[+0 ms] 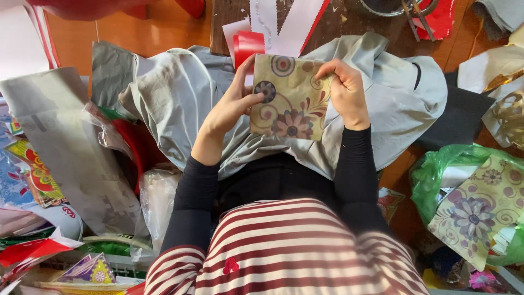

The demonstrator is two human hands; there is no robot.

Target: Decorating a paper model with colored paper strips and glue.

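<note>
Fingers (327, 70) of the right hand (347, 94) are closed on the patterned paper square's (289, 98) top corner, the left hand (234, 104) pinching its opposite edge above the grey cloth (174, 98). A crooked crease could be set if either pinch slips.

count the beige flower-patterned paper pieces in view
2. One beige flower-patterned paper piece is held between left hand and right hand; another lies on the green plastic bag at right. More may be hidden.

Two hands – left hand (232, 106), right hand (345, 90). Two floral patterned sheets – held sheet (290, 98) at twelve o'clock, second sheet (480, 210) at four. One green bag (431, 175). One grey cloth (180, 93).
</note>
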